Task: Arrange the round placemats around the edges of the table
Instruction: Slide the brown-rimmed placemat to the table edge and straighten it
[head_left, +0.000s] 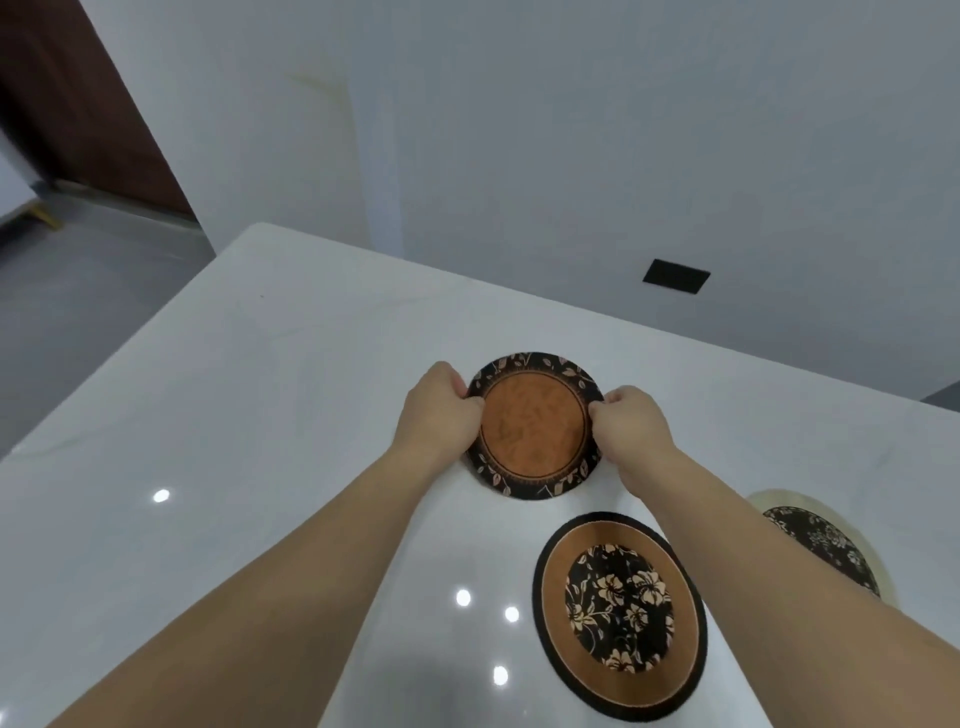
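Both hands are on one round placemat (535, 423), the one with a plain brown middle and a dark leafy border, out toward the centre of the white table (260, 389). The left hand (439, 410) pinches its left rim and the right hand (631, 423) pinches its right rim, fingers curled over the edge on each side, so the mat is held between them; whether it is lifted or lying flat on the table cannot be told from this view. Two more mats lie nearer the person: one with a brown band around a dark flowered middle (621, 616), and a pale-edged flowered one (826, 551) partly hidden behind the right forearm, close to the right side. The step in hand looks like placing or straightening this mat. As it sits well in from any edge, the next move likely calls for carrying it outward to an edge, spaced from the other two, and letting go with both hands together so it lies flat.
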